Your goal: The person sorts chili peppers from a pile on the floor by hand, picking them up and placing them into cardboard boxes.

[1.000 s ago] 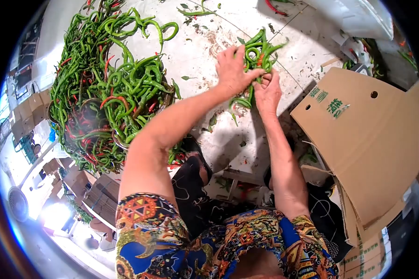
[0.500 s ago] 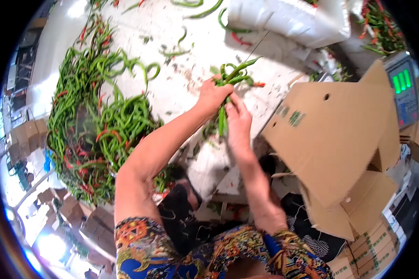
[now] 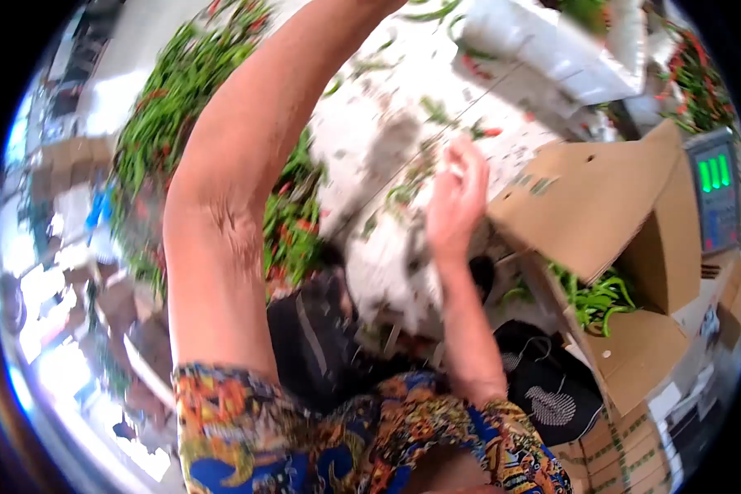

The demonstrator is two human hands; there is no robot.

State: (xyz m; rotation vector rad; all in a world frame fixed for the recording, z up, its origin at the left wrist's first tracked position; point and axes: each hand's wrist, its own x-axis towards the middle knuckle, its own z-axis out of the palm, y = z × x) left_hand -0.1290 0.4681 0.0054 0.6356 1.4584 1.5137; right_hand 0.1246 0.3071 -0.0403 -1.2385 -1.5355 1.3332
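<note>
My right hand is over the white tabletop, its fingers loosely curled and slightly apart, with nothing visible in them. A red-tipped pepper lies just past its fingertips. My left forearm reaches up and out through the top edge, so the left hand and whatever it may hold are hidden. Beneath and beside that arm spreads a big heap of long green peppers with some red ones among them. Motion blurs much of the picture.
At the right, an open cardboard box holds green peppers. A white foam box stands at the upper right. Beside the cardboard is a scale with a green display. A black bag sits below, near my right arm.
The bunch of green peppers that both hands held is out of sight. My left arm has swung up past the top edge. The right hand has come away alone, and peppers now show inside the cardboard box.
</note>
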